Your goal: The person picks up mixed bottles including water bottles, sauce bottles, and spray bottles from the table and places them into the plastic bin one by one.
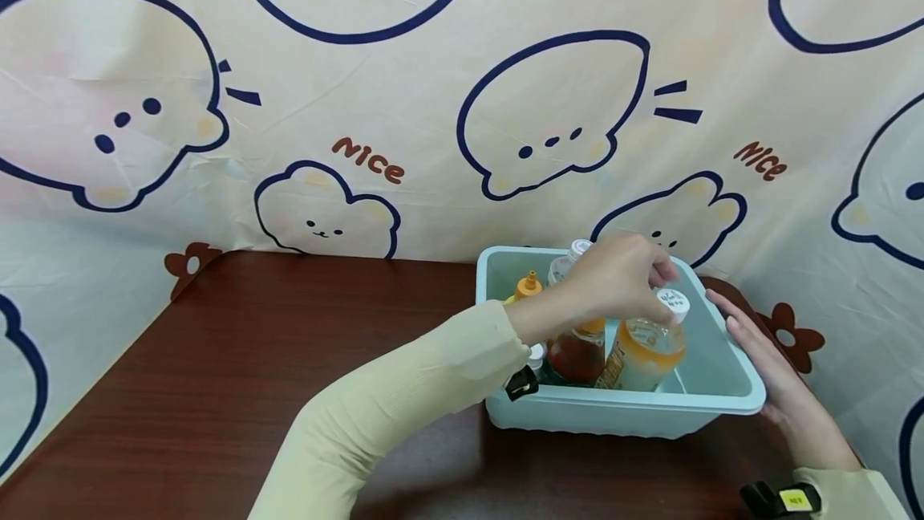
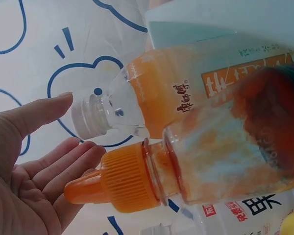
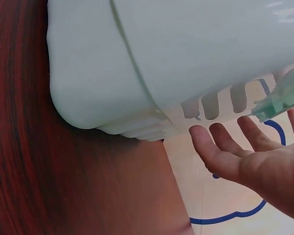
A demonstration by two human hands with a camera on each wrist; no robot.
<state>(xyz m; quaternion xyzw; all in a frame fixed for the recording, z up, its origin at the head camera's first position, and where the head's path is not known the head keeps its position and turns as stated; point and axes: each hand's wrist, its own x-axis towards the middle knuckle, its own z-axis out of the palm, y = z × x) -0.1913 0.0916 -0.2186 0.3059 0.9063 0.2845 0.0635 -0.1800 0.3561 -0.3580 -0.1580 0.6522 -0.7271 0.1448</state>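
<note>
My left hand (image 1: 624,279) reaches over a light blue plastic bin (image 1: 722,404). In the left wrist view, its thumb and fingers are spread around the white cap (image 2: 89,116) of a clear bottle with an orange label (image 2: 159,93); contact is hard to tell. Beside that bottle is a squeeze bottle with an orange nozzle cap (image 2: 130,180) and dark red contents. My right hand (image 1: 765,359) lies along the bin's right side, fingers extended. The right wrist view shows the right hand's fingertips by the bin's slotted side.
Also in the bin are a yellow-orange nozzle bottle (image 1: 528,286), a clear bottle with a white cap (image 1: 580,249) at the back, and another white-capped container (image 1: 536,355) at front left. The bin stands on a dark brown wooden table (image 1: 325,327). Behind hangs a cartoon-printed cloth (image 1: 426,103).
</note>
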